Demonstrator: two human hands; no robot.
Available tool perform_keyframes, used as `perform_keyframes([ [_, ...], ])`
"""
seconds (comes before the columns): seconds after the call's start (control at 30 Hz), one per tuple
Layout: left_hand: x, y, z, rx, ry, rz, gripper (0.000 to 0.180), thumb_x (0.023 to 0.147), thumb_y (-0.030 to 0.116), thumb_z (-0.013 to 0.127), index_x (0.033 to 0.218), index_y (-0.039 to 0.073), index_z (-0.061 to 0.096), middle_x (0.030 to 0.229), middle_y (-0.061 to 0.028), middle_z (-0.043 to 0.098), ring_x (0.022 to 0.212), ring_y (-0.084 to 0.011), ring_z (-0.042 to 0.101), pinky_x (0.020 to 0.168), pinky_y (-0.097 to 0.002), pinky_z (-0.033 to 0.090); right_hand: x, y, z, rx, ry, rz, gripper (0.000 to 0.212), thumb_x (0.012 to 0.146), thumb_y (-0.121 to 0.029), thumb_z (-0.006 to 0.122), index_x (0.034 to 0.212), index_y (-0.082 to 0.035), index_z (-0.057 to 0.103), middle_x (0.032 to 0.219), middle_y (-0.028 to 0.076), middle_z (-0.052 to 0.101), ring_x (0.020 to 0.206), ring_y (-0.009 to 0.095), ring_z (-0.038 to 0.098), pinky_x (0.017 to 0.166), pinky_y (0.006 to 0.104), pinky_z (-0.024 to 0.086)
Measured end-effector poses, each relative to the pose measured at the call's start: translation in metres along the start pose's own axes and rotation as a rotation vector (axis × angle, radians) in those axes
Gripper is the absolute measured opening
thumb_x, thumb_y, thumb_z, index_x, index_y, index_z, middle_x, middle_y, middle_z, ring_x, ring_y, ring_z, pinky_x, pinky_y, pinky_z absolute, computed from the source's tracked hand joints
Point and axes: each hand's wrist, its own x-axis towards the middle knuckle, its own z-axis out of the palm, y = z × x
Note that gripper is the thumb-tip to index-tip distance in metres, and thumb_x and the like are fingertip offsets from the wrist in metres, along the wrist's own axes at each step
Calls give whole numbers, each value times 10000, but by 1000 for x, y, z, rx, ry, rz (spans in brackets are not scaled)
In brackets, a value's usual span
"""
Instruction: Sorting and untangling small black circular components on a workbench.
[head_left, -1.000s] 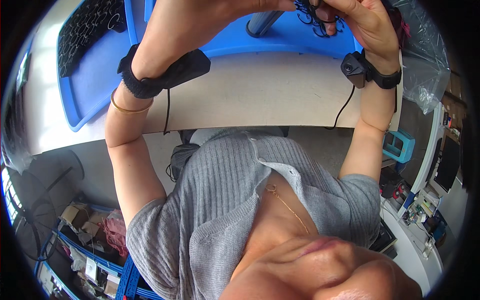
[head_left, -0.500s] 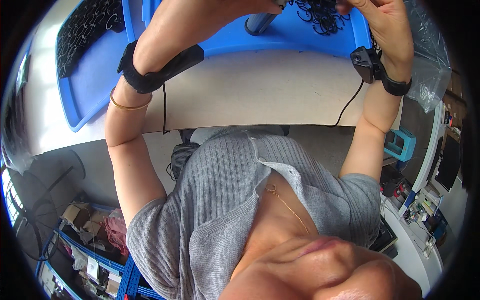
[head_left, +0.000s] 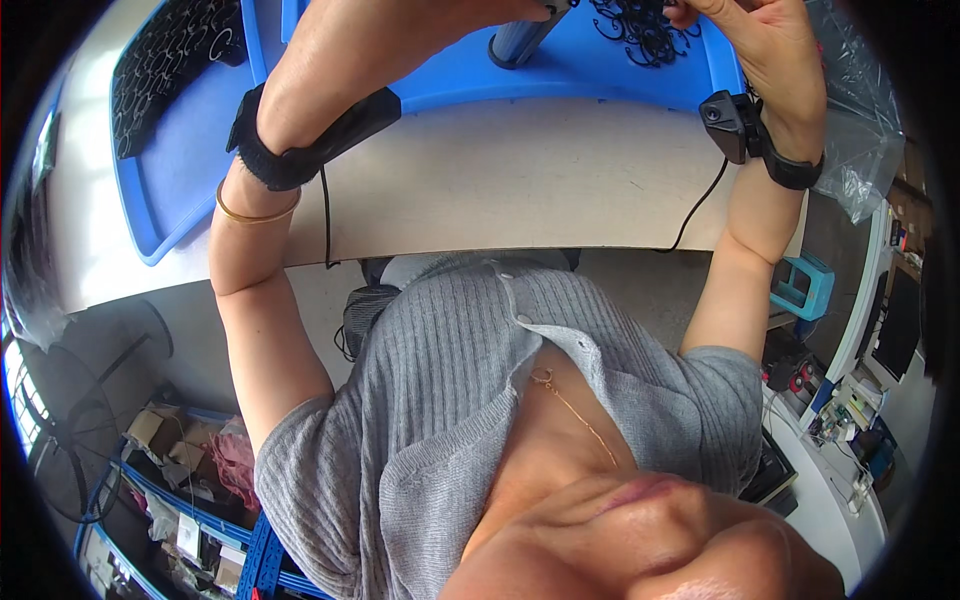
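My left hand reaches over a blue tray, and most of its fingers are cut off by the upper edge. One fingertip shows at the top of a dark grey cylinder-shaped piece that stands in the tray; the fingers look closed on something I cannot make out there. Toward the right side of the tray, my right hand has its fingers bent together beside a heap of black curled hooks. What these fingers hold, if anything, is hidden. Both wrists carry black straps with small devices.
On the left a second blue tray holds rows of black hook-like parts. Thin black cables run down over the pale table edge. Clear plastic sheeting hangs at the right, above a turquoise stool.
My left hand and wrist have shifted slightly to the left. The right hand's fingertips have moved a little; its arm is almost still.
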Motion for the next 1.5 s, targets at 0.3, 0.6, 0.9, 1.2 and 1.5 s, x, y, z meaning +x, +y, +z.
perform_keyframes([
  [0.3,-5,-9,2,78,6,9,522,782,-10,830,1261,33,627,1044,-82,734,920,-175,683,872,-305,559,1,-13,-1,57,-75,68,217,983,-179,730,1085,11,758,875,33,729,733,61,649,658,200,537],
  [0.6,-5,-12,5,123,6,-19,530,778,17,844,1262,29,627,1108,-91,723,954,-190,681,870,-312,560,1,-6,2,1,-41,12,218,981,-171,732,1089,17,754,864,33,725,724,65,651,642,202,540],
  [0.9,-5,-16,-3,-48,102,72,387,870,15,796,1216,2,623,1149,-95,708,935,-146,671,824,-271,557,1,-2,2,222,-122,40,213,1035,-94,600,1190,35,669,915,79,718,720,102,680,630,232,581],
  [1.2,-5,-8,10,-461,45,-82,308,953,-17,706,1234,-38,582,893,-82,725,782,-81,667,712,-212,540,-6,-14,19,361,-186,66,236,1021,-73,619,1220,21,536,907,126,708,727,165,719,640,287,623],
  [1.5,-8,-12,0,-561,-31,-187,300,967,7,698,1240,-26,576,902,-94,733,752,-84,662,678,-215,551,-3,-14,11,196,-105,40,288,1059,-206,584,1228,27,579,887,130,723,707,153,715,591,256,598],
])
